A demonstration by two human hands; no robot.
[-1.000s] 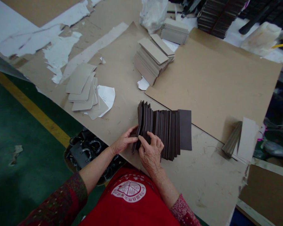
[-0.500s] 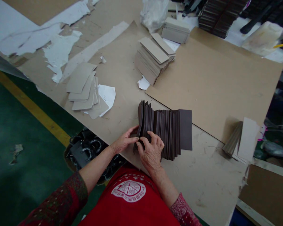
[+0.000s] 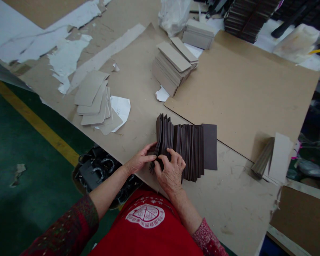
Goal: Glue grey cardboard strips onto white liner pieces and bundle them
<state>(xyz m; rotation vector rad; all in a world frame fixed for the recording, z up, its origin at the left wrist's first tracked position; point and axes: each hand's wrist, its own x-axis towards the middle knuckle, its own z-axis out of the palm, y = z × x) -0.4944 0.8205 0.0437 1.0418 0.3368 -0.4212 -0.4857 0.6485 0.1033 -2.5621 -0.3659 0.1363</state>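
Note:
A row of thin dark brown folded pieces (image 3: 190, 151), perhaps card or leather-like, stands on edge on the table. The leftmost pieces lean together as a bunch, their tops fanned a little. My left hand (image 3: 142, 158) grips this bunch from the left side, with the thumb at its near edge and the fingers partly hidden behind it. My right hand (image 3: 172, 169) lies across the near part of the row, thumb and fingers bent around the pieces close to my left thumb. At the right end, one flat dark brown sheet (image 3: 210, 147) lies on the table.
Grey cardboard pieces (image 3: 92, 89) lie fanned out at the left, and a stack of grey boards (image 3: 170, 67) stands beyond the row. A large brown board (image 3: 245, 89) covers the table's right side. Below the front edge, a container (image 3: 96, 174) holds black items.
Both hands keep nearly the same place on the dark brown pieces. At the near left corner of the bunch, the lower edges have shifted slightly.

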